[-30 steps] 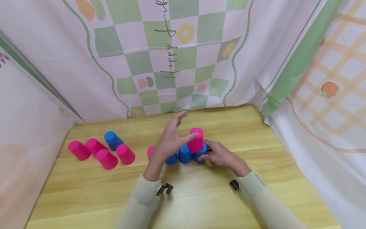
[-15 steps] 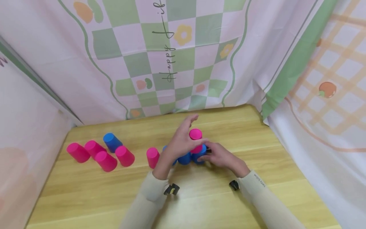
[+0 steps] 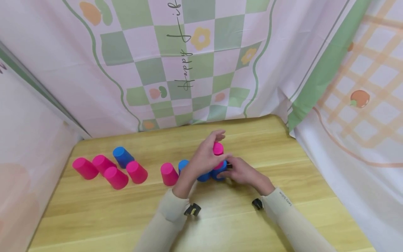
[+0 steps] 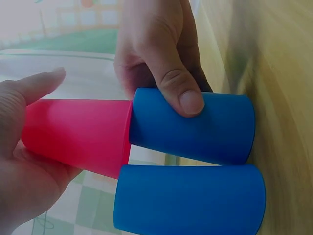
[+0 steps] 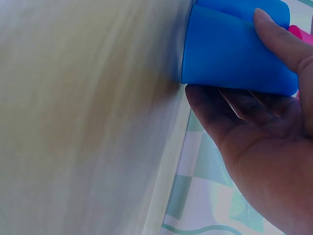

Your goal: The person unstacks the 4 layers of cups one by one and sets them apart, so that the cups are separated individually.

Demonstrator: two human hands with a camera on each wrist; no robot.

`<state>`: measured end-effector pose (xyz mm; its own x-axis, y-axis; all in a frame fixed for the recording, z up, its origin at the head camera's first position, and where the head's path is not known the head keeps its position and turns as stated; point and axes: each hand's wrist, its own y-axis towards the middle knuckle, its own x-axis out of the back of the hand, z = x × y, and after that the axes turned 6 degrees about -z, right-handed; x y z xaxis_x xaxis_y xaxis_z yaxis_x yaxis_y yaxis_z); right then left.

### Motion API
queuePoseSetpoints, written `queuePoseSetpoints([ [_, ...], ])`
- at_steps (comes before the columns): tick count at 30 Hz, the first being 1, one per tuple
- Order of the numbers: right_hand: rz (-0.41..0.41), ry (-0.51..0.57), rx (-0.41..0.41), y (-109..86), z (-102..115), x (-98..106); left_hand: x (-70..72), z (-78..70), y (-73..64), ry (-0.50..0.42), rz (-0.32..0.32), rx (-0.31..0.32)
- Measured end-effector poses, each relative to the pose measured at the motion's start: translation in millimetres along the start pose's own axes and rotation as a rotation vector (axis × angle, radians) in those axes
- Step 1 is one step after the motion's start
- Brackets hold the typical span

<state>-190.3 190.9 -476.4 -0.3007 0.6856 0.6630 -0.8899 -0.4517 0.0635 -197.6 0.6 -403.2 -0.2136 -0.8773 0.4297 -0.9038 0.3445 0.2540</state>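
An upside-down pink cup (image 3: 218,148) stands atop the right-hand blue cup (image 3: 217,174) of a row. My left hand (image 3: 203,158) curls around the pink cup, thumb on the near side and fingers beyond it; the left wrist view shows the thumb tip raised beside the cup (image 4: 80,134). With thumb and fingers, my right hand (image 3: 244,170) grips the lower blue cup, and the right wrist view shows that cup (image 5: 234,54) between them. Beside it stands another blue cup (image 4: 190,198). My left hand partly covers the row in the head view.
At the row's left end are a blue cup (image 3: 182,164) and a pink cup (image 3: 169,174). Further left, several pink cups (image 3: 115,177) and one blue cup (image 3: 123,157) stand upside down on the wooden table (image 3: 94,213). A patterned curtain (image 3: 195,70) borders the table's back.
My left hand has moved right and closed in around the upper pink cup, uncovering the pink cup at the row's left end. My right hand stays on the blue cup.
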Motion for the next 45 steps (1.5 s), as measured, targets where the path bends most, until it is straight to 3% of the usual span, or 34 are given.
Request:
queuePoseSetpoints([
  [10, -0.003, -0.007, 0.037, 0.4, 1.0, -0.8, -2.5, 0.5, -1.2, 0.038, -0.012, 0.006],
  [15, 0.015, 0.008, 0.003, 0.4, 3.0, -0.8, -4.0, 4.0, -1.7, 0.045, -0.029, -0.005],
  [27, 0.033, 0.006, 0.007, 1.1, 2.9, -1.7, -1.9, 6.3, -7.3, 0.004, -0.067, -0.008],
  [33, 0.037, 0.012, -0.008, 2.2, 1.2, -1.8, 12.5, -1.2, -15.8, 0.011, -0.116, 0.016],
  [40, 0.018, 0.030, 0.009, 4.0, 0.7, -2.3, 42.4, -4.3, -33.7, 0.038, -0.217, -0.012],
  [45, 0.019, 0.021, -0.007, 3.2, 0.5, -1.2, 66.2, -7.3, -49.1, 0.070, -0.302, 0.033],
])
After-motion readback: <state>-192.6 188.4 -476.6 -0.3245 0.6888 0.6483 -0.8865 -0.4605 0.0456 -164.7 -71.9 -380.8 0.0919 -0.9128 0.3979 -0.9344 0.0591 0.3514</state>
